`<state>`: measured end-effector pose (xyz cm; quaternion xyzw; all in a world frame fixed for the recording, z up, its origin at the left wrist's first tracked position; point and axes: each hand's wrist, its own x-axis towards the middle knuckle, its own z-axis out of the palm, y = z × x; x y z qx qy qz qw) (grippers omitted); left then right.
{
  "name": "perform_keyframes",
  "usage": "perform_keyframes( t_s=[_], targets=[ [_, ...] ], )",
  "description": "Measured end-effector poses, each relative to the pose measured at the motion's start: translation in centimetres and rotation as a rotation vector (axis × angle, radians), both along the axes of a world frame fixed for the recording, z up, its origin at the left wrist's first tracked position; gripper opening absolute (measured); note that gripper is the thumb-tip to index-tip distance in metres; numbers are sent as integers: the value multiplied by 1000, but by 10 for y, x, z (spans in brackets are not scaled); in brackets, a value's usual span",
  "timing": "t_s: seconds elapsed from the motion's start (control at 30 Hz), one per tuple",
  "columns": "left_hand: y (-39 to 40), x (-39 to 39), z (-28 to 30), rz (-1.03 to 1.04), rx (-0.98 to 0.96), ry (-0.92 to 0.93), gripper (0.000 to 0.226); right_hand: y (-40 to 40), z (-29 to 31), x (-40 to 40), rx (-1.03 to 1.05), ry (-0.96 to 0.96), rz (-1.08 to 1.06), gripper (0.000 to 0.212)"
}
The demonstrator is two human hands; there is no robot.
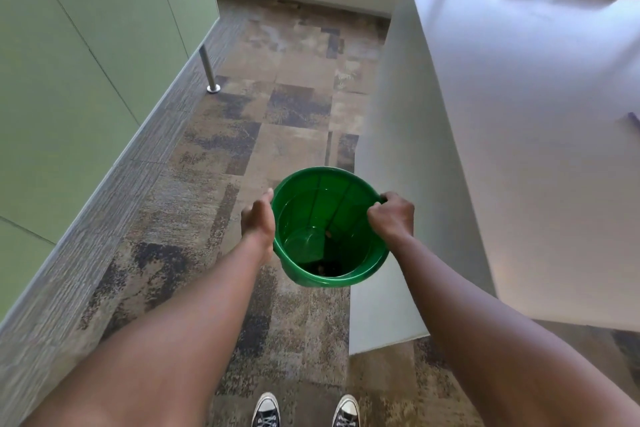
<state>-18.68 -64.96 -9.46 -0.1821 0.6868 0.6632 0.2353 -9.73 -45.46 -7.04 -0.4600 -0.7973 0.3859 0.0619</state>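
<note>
Right hand (391, 215) curled tight over bucket (325, 198) rim, fingertips tucked out of sight. Left hand (258, 220) flat against outer wall, fingers straight. Dark bits at bottom unclear.

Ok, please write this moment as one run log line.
green bucket: held up | right hand: grips rim | left hand: flat against side

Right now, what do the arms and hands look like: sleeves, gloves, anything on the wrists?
No sleeves in view: the left arm and right arm are bare to the frame's edge. The left hand and right hand wear no gloves; no watch, band or ring shows.
</note>
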Motion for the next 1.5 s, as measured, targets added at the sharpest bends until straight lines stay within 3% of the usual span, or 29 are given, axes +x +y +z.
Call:
perform_keyframes(
  t_s=[0.13, 0.47, 1.13, 1.5],
  targets=[
    [-3, -5, -24, 47, -40, 2, 48, -2, -23, -6, 6, -13, -9, 27],
    [-7, -7, -112, 65, -123, -89, 30, 3, -114, -12, -38, -81, -6, 33],
    [-6, -11, -336, -29, -206, -213, 35, 10, -351, -16, -22, -193, -62, 41],
    [11, 4, -483, -49, -240, -232, 22, 20, -484, -5, 61, -298, -87, 43]
  ],
)
